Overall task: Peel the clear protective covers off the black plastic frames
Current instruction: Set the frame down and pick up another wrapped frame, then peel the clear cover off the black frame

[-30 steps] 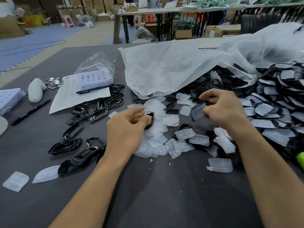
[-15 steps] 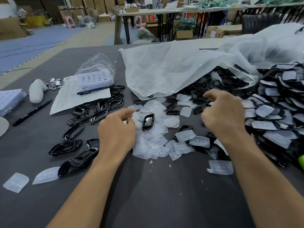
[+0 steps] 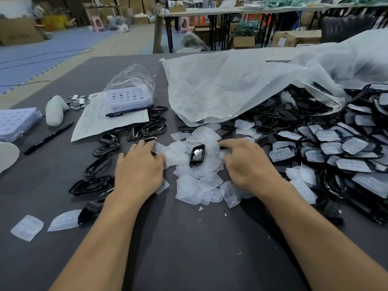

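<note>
Head: one frame (image 3: 197, 155) between left hand (image 3: 139, 171), right hand (image 3: 248, 164).

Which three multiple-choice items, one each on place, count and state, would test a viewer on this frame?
1. The lone black frame lies:
A) on the floor
B) on the heap of clear covers between the left hand and the right hand
C) inside the bag

2. Black pens in view:
A) two
B) one
C) four

3. The lone black frame is:
A) pinched by the left hand
B) pinched by the right hand
C) lying free

Key:
1 B: it sits on the pale heap, midway between both hands.
2 A: one lies on the paper, the other pen lies on the table.
3 C: no fingers touch it.
</note>
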